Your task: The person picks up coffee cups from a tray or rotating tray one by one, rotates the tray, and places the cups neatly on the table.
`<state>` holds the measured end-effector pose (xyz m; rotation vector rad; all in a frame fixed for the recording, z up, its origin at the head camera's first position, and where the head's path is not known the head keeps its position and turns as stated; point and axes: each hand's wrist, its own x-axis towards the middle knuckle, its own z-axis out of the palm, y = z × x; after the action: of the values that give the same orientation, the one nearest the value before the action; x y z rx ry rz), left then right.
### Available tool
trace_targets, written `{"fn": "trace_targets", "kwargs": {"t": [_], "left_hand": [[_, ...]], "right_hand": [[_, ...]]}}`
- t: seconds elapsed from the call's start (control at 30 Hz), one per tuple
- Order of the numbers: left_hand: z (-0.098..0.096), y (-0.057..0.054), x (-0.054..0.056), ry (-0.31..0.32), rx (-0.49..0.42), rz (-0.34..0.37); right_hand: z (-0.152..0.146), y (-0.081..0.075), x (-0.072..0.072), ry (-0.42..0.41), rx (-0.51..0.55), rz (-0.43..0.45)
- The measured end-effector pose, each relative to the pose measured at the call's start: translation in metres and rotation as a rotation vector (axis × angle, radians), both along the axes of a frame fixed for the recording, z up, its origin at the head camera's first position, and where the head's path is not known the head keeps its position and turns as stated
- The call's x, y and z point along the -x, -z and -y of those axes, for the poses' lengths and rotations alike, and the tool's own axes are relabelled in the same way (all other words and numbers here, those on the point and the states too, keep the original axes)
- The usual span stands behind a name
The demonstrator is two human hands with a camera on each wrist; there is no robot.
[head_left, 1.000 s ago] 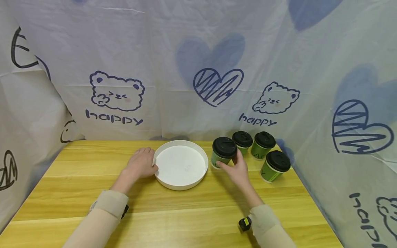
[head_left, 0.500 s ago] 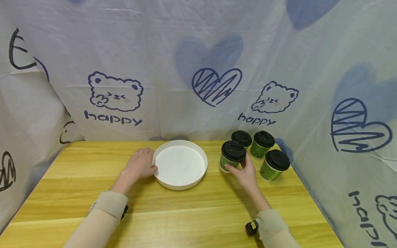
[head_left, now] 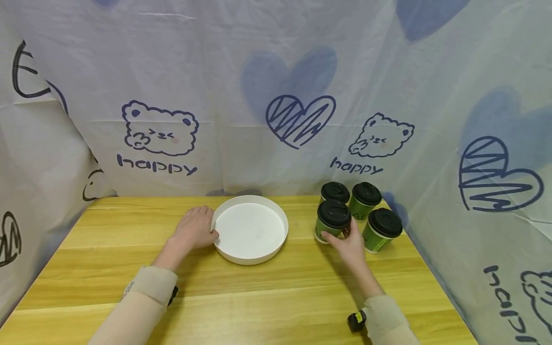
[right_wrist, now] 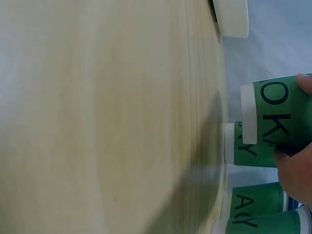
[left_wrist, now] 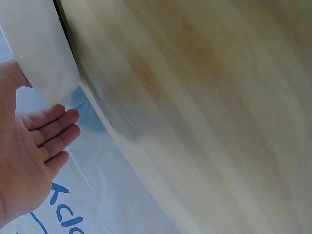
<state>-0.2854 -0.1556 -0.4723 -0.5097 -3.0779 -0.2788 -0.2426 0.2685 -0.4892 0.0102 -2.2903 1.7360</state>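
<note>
My right hand (head_left: pixel 351 247) grips a green paper coffee cup (head_left: pixel 327 229) with a black lid, upright, thumb in front and fingers around its far side. In the right wrist view the lettered cup (right_wrist: pixel 273 107) has its white base raised off the tabletop. Three similar lidded cups stand close by: one behind it (head_left: pixel 334 191), one at the back right (head_left: pixel 361 210) and one to the right (head_left: pixel 378 239). My left hand (head_left: pixel 195 227) touches the left rim of a round white tray (head_left: pixel 250 232). In the left wrist view the left fingers (left_wrist: pixel 53 131) look extended beside the tray wall (left_wrist: pixel 41 44).
The wooden table (head_left: pixel 241 302) reaches back to a white curtain (head_left: pixel 233 96) with bear and heart drawings. More of this curtain hangs along the left and right table edges. A small black device (head_left: pixel 356 321) sits at the right cuff.
My right hand has carried the gripped cup rightward and slightly nearer, away from the tray and toward the other cups. The left hand and tray have stayed in place.
</note>
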Motion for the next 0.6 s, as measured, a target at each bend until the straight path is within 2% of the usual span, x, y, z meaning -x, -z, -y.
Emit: {"fn": "trace_targets", "kwargs": {"t": [0.27, 0.6], "left_hand": [[0.001, 0.001, 0.000, -0.002, -0.005, 0.004], [0.001, 0.003, 0.001, -0.004, -0.008, 0.000]], "right_hand": [[-0.006, -0.001, -0.004, 0.039, -0.019, 0.051], [-0.013, 0.000, -0.006, 0.054, -0.026, 0.074]]}}
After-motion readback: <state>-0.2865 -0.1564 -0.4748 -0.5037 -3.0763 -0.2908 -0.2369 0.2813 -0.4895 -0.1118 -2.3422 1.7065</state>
